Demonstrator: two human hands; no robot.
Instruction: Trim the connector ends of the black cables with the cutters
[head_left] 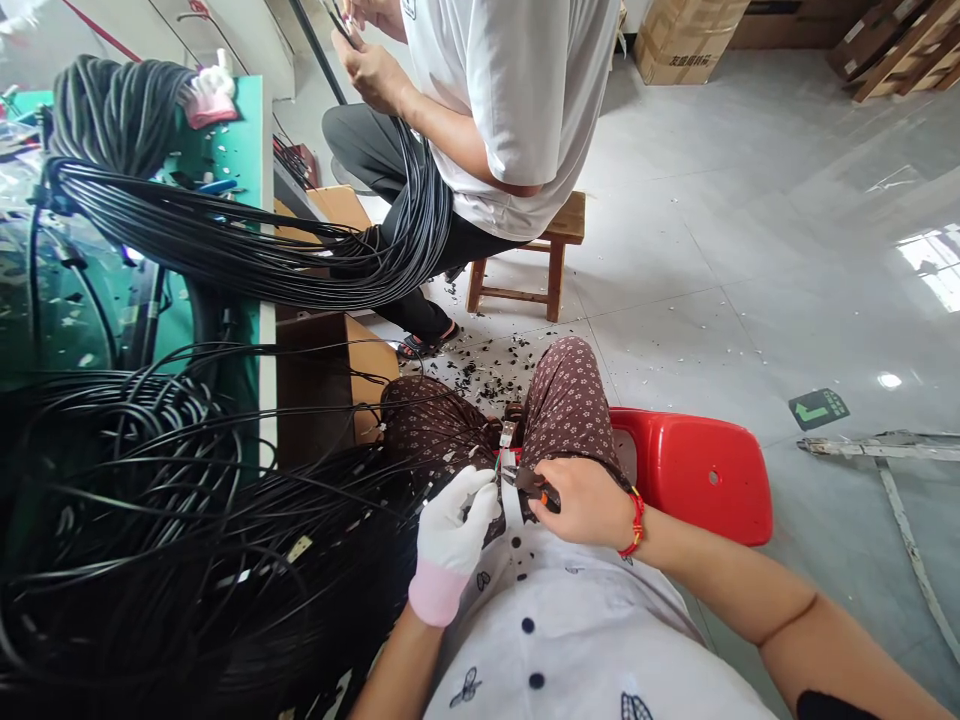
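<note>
My left hand (pixel 459 520), in a white glove with a pink cuff, pinches by its fingertips at a small USB plug (pixel 508 433) with a metal end and white body. A thin green wire (pixel 497 462) shows beside the plug, close to the gloved fingers. My bare right hand (pixel 581 500) is closed around a pair of pliers (pixel 531 482) with dark and orange handles. The jaws point left and lie against the plug's lower end; whether they grip it is too small to tell. Both hands are above my lap.
Tangled black cables (pixel 165 520) fill the left side, and a looped cable bundle (pixel 247 240) stretches from the green table (pixel 259 200) to a co-worker (pixel 510 110) on a wooden stool (pixel 555 250). Beside me is a red plastic stool (pixel 705 475). Black scraps litter the floor.
</note>
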